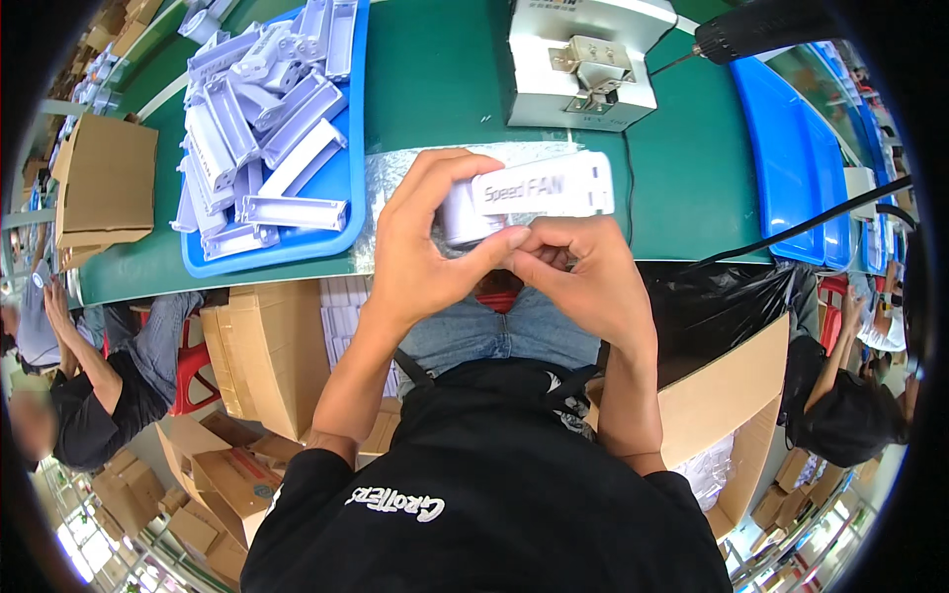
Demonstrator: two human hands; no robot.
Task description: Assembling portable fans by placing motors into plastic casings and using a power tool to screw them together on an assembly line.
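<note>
A white plastic fan housing (pixel 542 195) with dark lettering and a rounded lilac-white end is held over the near edge of the green table. My left hand (pixel 420 237) wraps its left end, fingers behind and thumb along the lower side. Below the housing, my right hand (pixel 591 277) is closed in a pinch, its fingertips meeting my left thumb tip. Whatever sits between those right fingertips is hidden. To the left, a blue tray (pixel 355 109) carries a heap of similar pale plastic shells (pixel 289 119).
A grey box-shaped device with a metal clamp (pixel 596 67) stands beyond my hands. The black powered screwdriver (pixel 756 38) hangs at upper right, near another blue tray (pixel 786 128) and a black cable (pixel 811 232). Cartons (pixel 272 356) flank my lap; people sit on both sides.
</note>
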